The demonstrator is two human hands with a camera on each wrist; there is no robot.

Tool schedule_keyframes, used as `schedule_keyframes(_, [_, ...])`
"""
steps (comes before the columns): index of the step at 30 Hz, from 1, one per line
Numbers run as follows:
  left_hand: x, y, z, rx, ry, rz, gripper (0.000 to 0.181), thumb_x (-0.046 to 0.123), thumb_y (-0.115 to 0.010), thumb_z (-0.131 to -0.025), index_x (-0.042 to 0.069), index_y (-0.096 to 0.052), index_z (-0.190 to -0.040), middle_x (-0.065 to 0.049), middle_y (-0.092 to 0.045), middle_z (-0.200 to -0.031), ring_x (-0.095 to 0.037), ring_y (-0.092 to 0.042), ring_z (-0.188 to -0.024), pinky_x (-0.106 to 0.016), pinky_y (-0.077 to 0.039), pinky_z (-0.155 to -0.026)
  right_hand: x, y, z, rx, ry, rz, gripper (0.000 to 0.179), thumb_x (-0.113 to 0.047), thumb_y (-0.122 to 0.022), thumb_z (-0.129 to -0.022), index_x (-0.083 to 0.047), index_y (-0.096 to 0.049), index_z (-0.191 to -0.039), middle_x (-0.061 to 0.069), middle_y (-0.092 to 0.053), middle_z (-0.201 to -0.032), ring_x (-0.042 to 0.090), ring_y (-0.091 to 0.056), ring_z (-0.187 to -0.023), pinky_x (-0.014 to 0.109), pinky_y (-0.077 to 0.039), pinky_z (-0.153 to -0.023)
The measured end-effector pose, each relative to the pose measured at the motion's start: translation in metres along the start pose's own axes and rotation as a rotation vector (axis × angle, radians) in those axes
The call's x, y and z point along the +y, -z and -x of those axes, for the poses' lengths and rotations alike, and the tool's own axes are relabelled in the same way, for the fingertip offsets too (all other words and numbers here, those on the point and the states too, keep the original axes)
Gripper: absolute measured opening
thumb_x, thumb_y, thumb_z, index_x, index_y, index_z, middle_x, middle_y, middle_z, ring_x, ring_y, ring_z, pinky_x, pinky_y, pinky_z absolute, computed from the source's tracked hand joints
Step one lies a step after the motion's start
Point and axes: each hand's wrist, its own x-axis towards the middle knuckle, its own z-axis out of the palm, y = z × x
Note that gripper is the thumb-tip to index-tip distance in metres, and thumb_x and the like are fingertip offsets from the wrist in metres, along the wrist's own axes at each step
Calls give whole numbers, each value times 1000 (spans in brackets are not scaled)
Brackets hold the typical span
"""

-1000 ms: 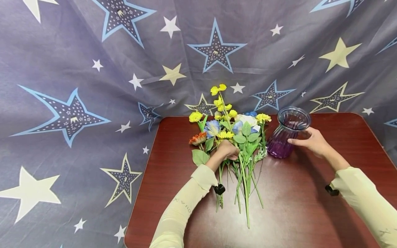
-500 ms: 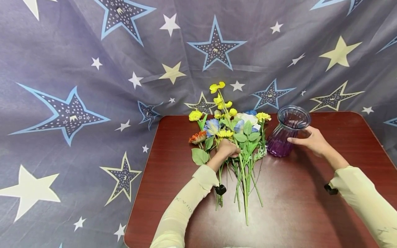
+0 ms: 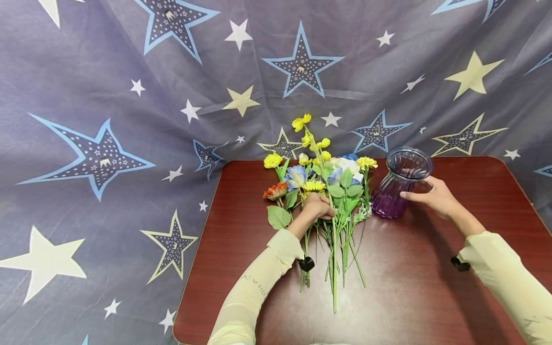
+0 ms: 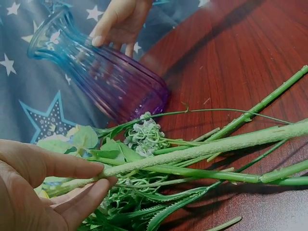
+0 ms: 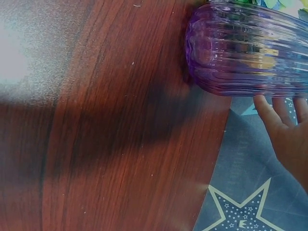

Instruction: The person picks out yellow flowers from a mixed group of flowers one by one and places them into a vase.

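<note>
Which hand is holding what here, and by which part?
The left hand pinches one green flower stem between thumb and fingers, up near the blooms. The right hand steadies the purple vase with its fingers at the neck.

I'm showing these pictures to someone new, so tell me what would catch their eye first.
The bunch of artificial flowers lies across the middle of the dark red table, yellow, blue and orange heads toward the star-printed backdrop. The left hand pinches one green stem in the bunch. Just right of the flowers stands a ribbed purple glass vase, upright, with the right hand touching its side.
</note>
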Motion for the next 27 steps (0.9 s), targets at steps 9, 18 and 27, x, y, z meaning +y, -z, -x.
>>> schedule_keyframes(9, [2, 1, 6, -40, 12, 35, 39, -4, -81, -83, 6, -69, -118, -17, -69, -102, -11, -62, -49, -42, -64, -82, 2, -1, 0, 2, 4, -7, 54, -7, -83, -85, -14, -62, -135, -37, -60, -111, -16, -55, -105, 5, -48, -84])
schedule_keyframes(18, [2, -1, 4, -23, 9, 48, 33, -7, -79, -84, -5, -70, -116, -20, -67, -124, -11, -66, -55, -26, -64, -66, 1, -1, -1, 9, 5, 7, 51, -9, -83, -85, -14, -64, -133, -36, -60, -109, -15, -56, -103, 6, -49, -84])
schedule_keyframes(27, [1, -1, 8, -83, -8, 43, 40, -8, -76, -86, -4, -65, -125, -18, -69, -115, -27, -77, -88, -25, -64, -65, -1, -1, 1, 6, -2, 4, 50, -11, -83, -86, -12, -63, -132, -36, -60, -108, -15, -56, -102, 5, -48, -82])
